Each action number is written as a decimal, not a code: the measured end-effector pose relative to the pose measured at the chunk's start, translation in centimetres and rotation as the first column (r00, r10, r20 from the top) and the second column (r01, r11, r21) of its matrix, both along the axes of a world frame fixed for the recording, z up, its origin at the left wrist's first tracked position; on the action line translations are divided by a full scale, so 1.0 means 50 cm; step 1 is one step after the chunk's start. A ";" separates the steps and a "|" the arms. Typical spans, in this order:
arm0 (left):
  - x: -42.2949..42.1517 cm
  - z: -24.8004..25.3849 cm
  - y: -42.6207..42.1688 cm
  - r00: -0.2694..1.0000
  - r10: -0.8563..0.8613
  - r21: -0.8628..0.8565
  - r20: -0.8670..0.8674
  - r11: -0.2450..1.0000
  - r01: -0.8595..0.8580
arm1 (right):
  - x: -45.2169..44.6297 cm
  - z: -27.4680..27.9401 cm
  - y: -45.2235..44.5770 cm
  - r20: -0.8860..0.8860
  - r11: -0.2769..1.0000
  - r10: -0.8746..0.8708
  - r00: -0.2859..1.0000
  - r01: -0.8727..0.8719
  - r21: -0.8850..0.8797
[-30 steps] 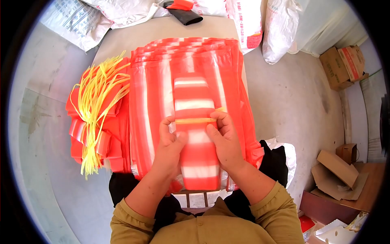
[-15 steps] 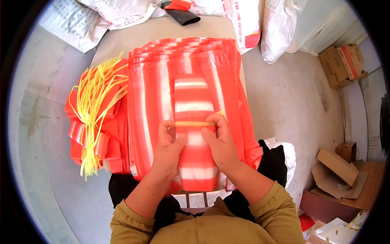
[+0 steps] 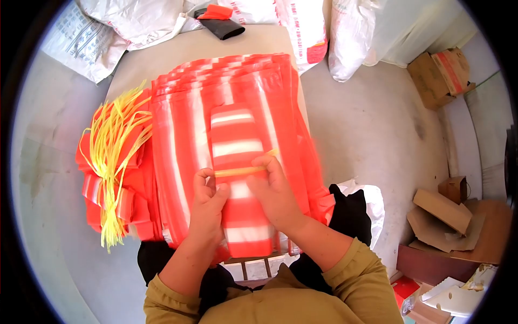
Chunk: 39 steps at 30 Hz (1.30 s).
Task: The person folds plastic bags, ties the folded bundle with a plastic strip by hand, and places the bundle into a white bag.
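A folded bundle of red-and-white striped plastic bags (image 3: 237, 147) lies lengthwise on a large stack of the same striped plastic (image 3: 175, 140). A flat yellow tie (image 3: 237, 172) runs across the bundle's middle. At the bundle's left edge, my left hand (image 3: 208, 202) has its fingers curled at the left part of the tie, the thumb resting on the bundle. My right hand (image 3: 274, 191) pinches the tie near the right edge, and a short yellow end shows beyond its fingers. The underside of the bundle is hidden.
Loose yellow ties (image 3: 110, 162) lie over folded red bundles (image 3: 137, 208) on the left. White sacks (image 3: 148, 24) and a black-and-red roll (image 3: 224, 26) are at the back. Cardboard boxes (image 3: 442, 78) stand on the floor at right, with an opened carton (image 3: 445, 221) nearer.
The whole view has shifted, so the stack sits further left. My right thumb has moved slightly inward over the bundle. Both hands stay at the yellow tie.
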<state>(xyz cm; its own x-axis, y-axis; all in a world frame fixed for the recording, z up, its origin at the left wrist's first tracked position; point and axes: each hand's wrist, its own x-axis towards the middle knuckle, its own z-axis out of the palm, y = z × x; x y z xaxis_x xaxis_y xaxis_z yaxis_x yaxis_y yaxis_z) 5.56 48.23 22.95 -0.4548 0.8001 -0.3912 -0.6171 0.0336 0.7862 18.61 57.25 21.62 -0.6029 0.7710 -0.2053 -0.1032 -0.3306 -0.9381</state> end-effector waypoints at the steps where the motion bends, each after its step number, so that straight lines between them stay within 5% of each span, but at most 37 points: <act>1: 0.000 0.001 0.000 1.000 0.002 -0.006 0.010 1.000 -0.002 | 0.000 0.006 0.001 -0.008 0.999 0.003 1.000 -0.003 -0.047; 4: 0.007 0.014 0.005 0.998 -0.051 0.000 0.030 0.999 0.051 | 0.001 0.008 0.007 0.021 0.984 -0.044 0.999 0.040 0.173; 7: 0.008 0.006 0.002 0.995 -0.103 0.002 0.001 0.995 0.103 | -0.002 -0.004 0.022 -0.123 0.977 -0.076 0.989 0.098 0.188; 13: 0.008 -0.001 -0.007 0.978 -0.203 0.038 -0.044 0.978 0.205 | 0.023 0.025 0.081 0.009 0.997 0.029 1.000 -0.028 -0.075; 18: 0.014 0.001 -0.013 0.937 -0.349 0.104 0.019 0.933 0.345 | 0.031 0.030 0.091 -0.127 0.982 -0.182 0.975 0.187 0.026; 22: 0.029 0.002 -0.018 0.855 -0.501 0.050 -0.131 0.858 0.510 | 0.041 0.046 0.102 -0.178 0.941 -0.333 0.926 0.338 0.001; 25: 0.042 0.003 -0.015 0.871 -0.478 -0.002 -0.116 0.877 0.481 | 0.049 0.028 0.116 -0.187 0.931 -0.334 0.924 0.355 0.089; 28: 0.042 -0.011 -0.010 0.900 -0.433 -0.078 -0.051 0.900 0.428 | 0.059 0.034 0.127 -0.009 0.906 -0.252 0.968 0.239 0.349; 30: 0.042 -0.018 -0.010 0.914 -0.404 -0.097 -0.032 0.911 0.400 | 0.081 0.033 0.137 0.146 0.494 -0.446 0.883 0.107 0.863; 31: 0.043 -0.020 -0.009 0.921 -0.389 -0.106 -0.022 0.917 0.385 | 0.088 0.033 0.141 0.157 0.208 -0.558 0.815 -0.046 0.977; 34: 0.049 -0.009 -0.010 0.922 -0.379 -0.133 -0.083 0.921 0.367 | 0.090 0.028 0.140 0.548 0.156 -0.084 0.832 -0.533 0.832; 39: 0.041 -0.033 -0.013 0.891 -0.446 -0.182 -0.080 0.886 0.427 | 0.062 0.006 0.141 0.503 0.180 -0.130 0.854 -0.479 0.859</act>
<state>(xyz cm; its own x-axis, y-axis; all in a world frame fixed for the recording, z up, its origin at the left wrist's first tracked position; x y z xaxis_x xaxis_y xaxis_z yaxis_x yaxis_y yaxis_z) 7.58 47.57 21.29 -0.1229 0.8613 -0.4930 -0.4161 0.4063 0.8135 21.70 64.31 21.94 -0.8426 0.4176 0.3401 0.2603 0.8685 -0.4218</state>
